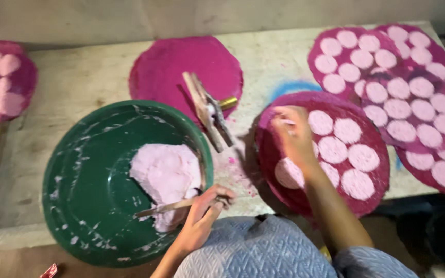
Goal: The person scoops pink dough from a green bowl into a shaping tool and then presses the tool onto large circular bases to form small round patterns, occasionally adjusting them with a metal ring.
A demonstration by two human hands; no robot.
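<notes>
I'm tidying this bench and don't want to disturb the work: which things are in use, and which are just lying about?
In use:
left hand holding a flat stick
green basin with pink paste
right hand on the dark pink disc of pale rounds

Lying about:
bare pink disc
wooden tools
filled discs

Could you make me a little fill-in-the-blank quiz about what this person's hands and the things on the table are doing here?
1. The pale pink paste lies in a big round basin coloured ____.
2. The left hand holds a flat stick whose tip reaches into the ____.
3. The right hand rests on a magenta disc dotted with pale pink ____.

Missing words: green; paste; circles
</notes>
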